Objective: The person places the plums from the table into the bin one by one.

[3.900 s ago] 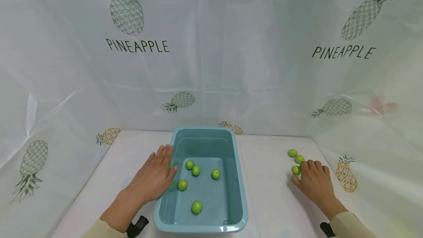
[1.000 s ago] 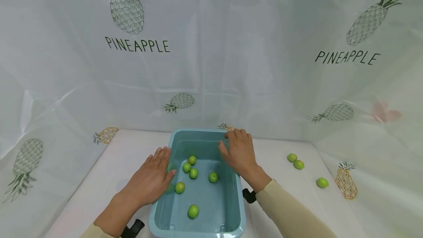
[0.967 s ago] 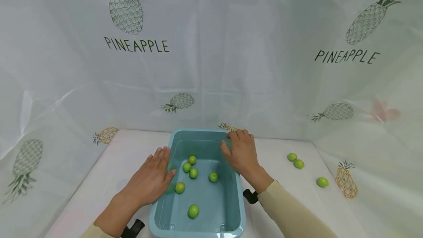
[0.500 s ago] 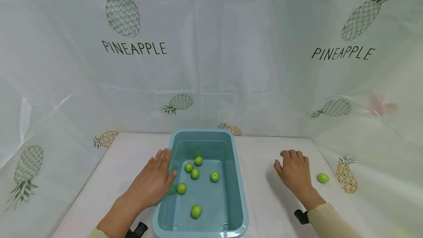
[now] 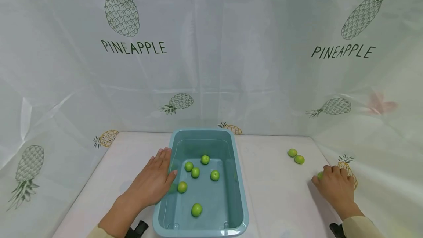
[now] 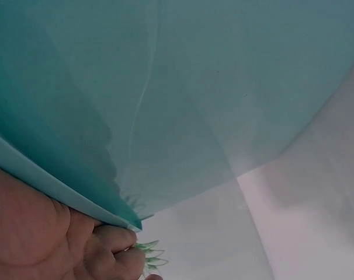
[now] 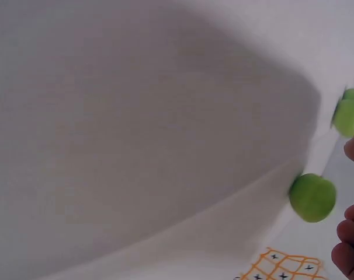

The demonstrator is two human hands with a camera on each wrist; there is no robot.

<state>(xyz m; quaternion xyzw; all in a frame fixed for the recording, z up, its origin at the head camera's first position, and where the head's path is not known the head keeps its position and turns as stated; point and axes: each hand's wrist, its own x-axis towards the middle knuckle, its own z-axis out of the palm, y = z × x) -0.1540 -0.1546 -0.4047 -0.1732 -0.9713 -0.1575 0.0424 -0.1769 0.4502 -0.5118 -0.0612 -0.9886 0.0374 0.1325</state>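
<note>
In the head view my left hand (image 5: pixel 148 183) rests along the left rim of a blue-green plastic basin (image 5: pixel 242 194), its fingers straight. The left wrist view shows that hand (image 6: pixel 42 239) against the outside of the basin wall (image 6: pixel 183 99). At the right of the table my right hand (image 5: pixel 335 188) reaches over a small green lime (image 5: pixel 320 175), mostly hidden by the fingers. In the right wrist view this lime (image 7: pixel 313 198) sits on the table between thumb and fingertips, with a gap on both sides.
Several limes lie spread over the basin floor, one lime (image 5: pixel 196 210) nearest the front. Two more, a lime (image 5: pixel 292 152) and a touching lime (image 5: pixel 299 159), sit farther back on the white table (image 5: pixel 271 194). A pineapple-print curtain (image 5: pixel 251 65) hangs behind.
My right hand has left the basin's right rim and moved right, past the pair of limes to the single one. The rearmost lime in the basin has rolled right. My left hand stays put.
</note>
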